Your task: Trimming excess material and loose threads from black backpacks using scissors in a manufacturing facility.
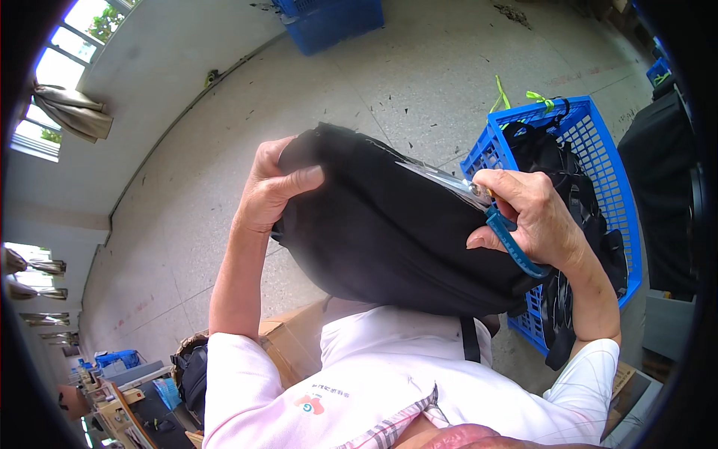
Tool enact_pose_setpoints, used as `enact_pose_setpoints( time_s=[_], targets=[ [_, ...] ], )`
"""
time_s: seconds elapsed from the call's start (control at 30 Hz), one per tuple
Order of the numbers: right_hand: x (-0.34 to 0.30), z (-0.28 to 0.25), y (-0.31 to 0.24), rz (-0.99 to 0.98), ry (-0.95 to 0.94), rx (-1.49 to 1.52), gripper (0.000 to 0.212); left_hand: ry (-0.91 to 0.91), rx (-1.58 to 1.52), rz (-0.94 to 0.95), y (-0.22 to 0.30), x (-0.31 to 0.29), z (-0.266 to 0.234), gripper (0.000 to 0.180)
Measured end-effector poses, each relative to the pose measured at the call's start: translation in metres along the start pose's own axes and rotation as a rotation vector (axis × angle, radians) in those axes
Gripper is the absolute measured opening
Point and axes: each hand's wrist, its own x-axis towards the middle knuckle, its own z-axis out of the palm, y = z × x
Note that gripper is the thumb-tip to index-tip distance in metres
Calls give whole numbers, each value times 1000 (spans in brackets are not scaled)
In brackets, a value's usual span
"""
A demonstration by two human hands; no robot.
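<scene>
A large black fabric piece (pixel 389 232), which looks like a bag, is spread in front of my chest and hangs over my lap. My left hand (pixel 280 179) is closed on its upper left edge, thumb on the near side. In my right hand (pixel 527 213) is a pair of scissors with blue handles (pixel 514 243). Their metal blades (pixel 441 178) point up and left along the fabric's upper right edge. Whether the blades are apart or together, I cannot tell.
On the right, a blue plastic crate (pixel 632 232) holds black bags and straps (pixel 572 172). Another blue crate (pixel 336 26) stands on the floor at the far side. A cardboard box (pixel 292 340) is by my left elbow, near a black bag (pixel 193 378). Dark covered goods (pixel 662 187) stand far right.
</scene>
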Motion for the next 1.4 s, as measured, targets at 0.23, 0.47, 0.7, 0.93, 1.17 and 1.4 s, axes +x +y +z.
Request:
enact_pose_setpoints(
  time_s=[0.23,0.47,0.7,0.93,1.17,1.4],
  targets=[
    [-7,13,1,21,41,43,50,17,-1,-58,1,7,1,29],
    [-1,13,2,12,112,-4,63,14,57,-89,1,14,2,31],
    [-2,14,11,140,72,-20,61,31,105,-106,-4,26,5,30],
    [21,-22,4,130,76,-133,65,-1,286,-60,13,50,26,31],
    [35,-53,-5,76,28,-309,61,-111,287,31,21,73,49,8],
    [33,-68,-6,20,6,-400,61,-175,317,70,16,81,51,14]
  ],
)
